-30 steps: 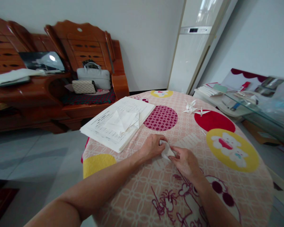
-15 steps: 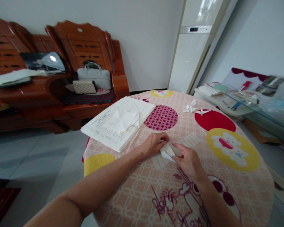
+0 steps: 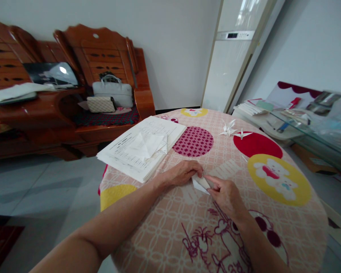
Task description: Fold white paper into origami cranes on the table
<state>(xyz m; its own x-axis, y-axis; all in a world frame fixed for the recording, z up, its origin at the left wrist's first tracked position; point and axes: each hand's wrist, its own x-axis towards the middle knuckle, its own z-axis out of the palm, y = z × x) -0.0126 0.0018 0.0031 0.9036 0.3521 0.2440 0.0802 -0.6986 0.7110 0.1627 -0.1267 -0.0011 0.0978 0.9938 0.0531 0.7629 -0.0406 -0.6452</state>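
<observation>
A small piece of folded white paper (image 3: 201, 184) lies on the patterned tablecloth (image 3: 165, 231), between my two hands. My left hand (image 3: 186, 172) has its fingers curled down on the paper's far left end. From the right, my right hand (image 3: 224, 190) pinches its edge between thumb and forefinger. Parts of the paper are hidden under the fingers of both hands. Farther off, folded paper cranes (image 3: 229, 128) stand close together near the red circle of the cloth.
Left of my hands lies a stack of printed sheets (image 3: 122, 155), with folded white paper (image 3: 147, 146) on top. A glass-topped stand (image 3: 294, 127) with papers and bowls is at the right. Behind are a wooden chair (image 3: 102, 53) with bags and a tall white cabinet-like unit (image 3: 230, 64).
My left fingers have shifted slightly over the paper's far end, and the paper looks narrower, its upper flap lying flatter. My right hand keeps nearly the same place.
</observation>
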